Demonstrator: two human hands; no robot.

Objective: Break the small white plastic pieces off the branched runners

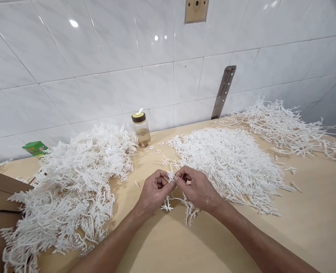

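My left hand (157, 190) and my right hand (195, 188) meet fingertip to fingertip in the middle of the table. Both pinch a white branched plastic sprig (171, 175), its tip showing between the fingers. Below the hands, thin white branched pieces (189, 211) hang or lie; I cannot tell whether they join the pinched one. A large heap of fluffy white sprigs (71, 189) spreads left of my left hand. Close to my right hand lies a flatter pile of white sprigs (227, 163).
A lidded jar with brownish liquid (143, 132) stands by the tiled wall. Long white branches (287, 129) are heaped at the back right. A metal strip (224, 92) leans at the wall. A green carton (36, 148) and a brown box (3, 201) are at the left.
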